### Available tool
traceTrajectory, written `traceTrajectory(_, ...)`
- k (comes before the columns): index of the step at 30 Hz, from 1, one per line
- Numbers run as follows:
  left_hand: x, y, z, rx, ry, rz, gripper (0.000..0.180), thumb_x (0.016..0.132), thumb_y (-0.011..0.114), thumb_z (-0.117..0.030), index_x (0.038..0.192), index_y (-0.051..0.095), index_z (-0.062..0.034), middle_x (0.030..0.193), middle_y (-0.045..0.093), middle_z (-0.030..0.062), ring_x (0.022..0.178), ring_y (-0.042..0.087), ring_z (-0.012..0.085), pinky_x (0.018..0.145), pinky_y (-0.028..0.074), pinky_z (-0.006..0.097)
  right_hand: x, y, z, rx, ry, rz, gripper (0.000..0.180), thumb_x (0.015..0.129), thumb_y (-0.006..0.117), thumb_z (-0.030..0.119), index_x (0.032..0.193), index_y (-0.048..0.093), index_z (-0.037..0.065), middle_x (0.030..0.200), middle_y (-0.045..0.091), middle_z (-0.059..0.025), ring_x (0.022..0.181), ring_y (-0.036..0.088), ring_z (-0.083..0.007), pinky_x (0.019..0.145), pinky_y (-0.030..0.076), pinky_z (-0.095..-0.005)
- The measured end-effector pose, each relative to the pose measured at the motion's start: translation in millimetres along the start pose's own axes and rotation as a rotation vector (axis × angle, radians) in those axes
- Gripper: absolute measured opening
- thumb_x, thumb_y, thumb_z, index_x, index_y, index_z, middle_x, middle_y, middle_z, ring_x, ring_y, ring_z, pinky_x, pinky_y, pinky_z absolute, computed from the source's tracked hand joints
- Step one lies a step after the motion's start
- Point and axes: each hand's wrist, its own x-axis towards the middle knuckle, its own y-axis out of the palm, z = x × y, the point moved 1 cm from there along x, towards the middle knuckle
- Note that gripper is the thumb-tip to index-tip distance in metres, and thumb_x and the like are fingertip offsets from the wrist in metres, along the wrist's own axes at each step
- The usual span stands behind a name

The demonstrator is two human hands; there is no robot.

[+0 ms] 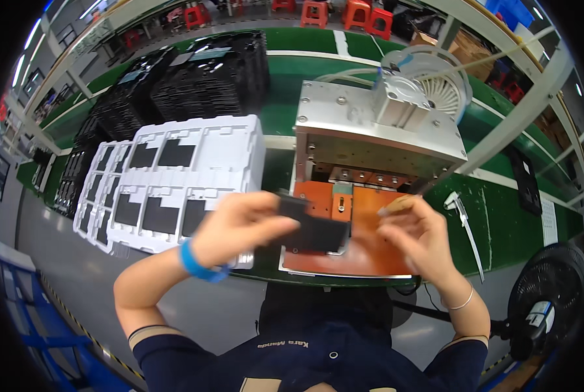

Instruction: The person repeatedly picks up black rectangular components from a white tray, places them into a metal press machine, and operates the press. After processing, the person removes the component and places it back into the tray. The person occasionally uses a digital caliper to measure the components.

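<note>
My left hand [239,225], with a blue band at its wrist, grips a flat black L-shaped piece [318,232] between thumb and fingers. The piece is slightly blurred and hangs over the front left of the orange base plate [386,245]. That plate belongs to a silver metal press [350,124], with a small metal fixture [341,204] at its middle. Over the plate's right side is my right hand [426,238], its thumb and curled fingers apart with nothing seen between them. A tan cover, perhaps a finger cot, shows on one fingertip.
White trays [223,153] holding several black pieces lie left of the press. Behind them rise stacks of black trays [203,78]. A caliper [465,228] lies on the green bench at right, with a black fan [547,294] beyond its front edge. A metal post [520,108] stands behind.
</note>
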Motion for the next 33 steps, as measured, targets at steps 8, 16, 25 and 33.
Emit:
traceTrajectory(8, 16.8, -151.2, 40.8, 0.085, 0.025, -0.52, 0.016, 0.097, 0.065, -0.022, 0.086, 0.063, -0.0098, 0.061, 0.041, -0.012, 0.048, 0.032, -0.0014, 0.043, 0.022, 0.018, -3.1, -29.4, -45.2, -1.057, -0.428, -0.218, 0.034, 0.084, 0.072, 0.01, 0.116, 0.066, 0.002, 0.111, 0.061, -0.0101, 0.099, 0.057, -0.0306, 0.085, 0.048, -0.0379)
traceTrajectory(16, 51.6, -177.8, 48.3, 0.229, -0.078, -0.439, 0.02, 0.096, 0.066, -0.029, 0.095, 0.07, -0.0088, 0.061, 0.041, -0.0109, 0.051, 0.033, -0.0004, 0.044, 0.025, 0.019, -1.3, -28.5, -49.6, -0.994, -0.463, -0.391, 0.034, 0.083, 0.073, 0.008, 0.117, 0.068, 0.002, 0.104, 0.062, -0.0142, 0.095, 0.058, -0.0329, 0.083, 0.049, -0.0401)
traceTrajectory(25, 41.7, -169.9, 47.4, 0.566, 0.125, -0.694, 0.035, 0.087, 0.075, -0.025, 0.112, 0.073, -0.0005, 0.079, 0.071, 0.0048, 0.063, 0.063, 0.0084, 0.054, 0.048, 0.023, 30.7, 54.5, 4.8, -0.83, -0.753, -0.03, 0.028, 0.073, 0.079, 0.005, 0.099, 0.07, 0.004, 0.1, 0.065, -0.0082, 0.089, 0.06, -0.0283, 0.077, 0.049, -0.0387)
traceTrajectory(33, -26.6, -182.5, 53.9, 0.89, 0.34, -0.719, 0.018, 0.086, 0.072, -0.015, 0.097, 0.076, -0.0022, 0.082, 0.072, 0.0096, 0.073, 0.065, 0.0196, 0.068, 0.051, 0.03, 119.0, 170.0, 13.1, -0.716, -0.96, 0.244, 0.031, 0.089, 0.067, 0.017, 0.117, 0.061, 0.006, 0.119, 0.063, -0.0083, 0.112, 0.058, -0.0272, 0.092, 0.046, -0.04)
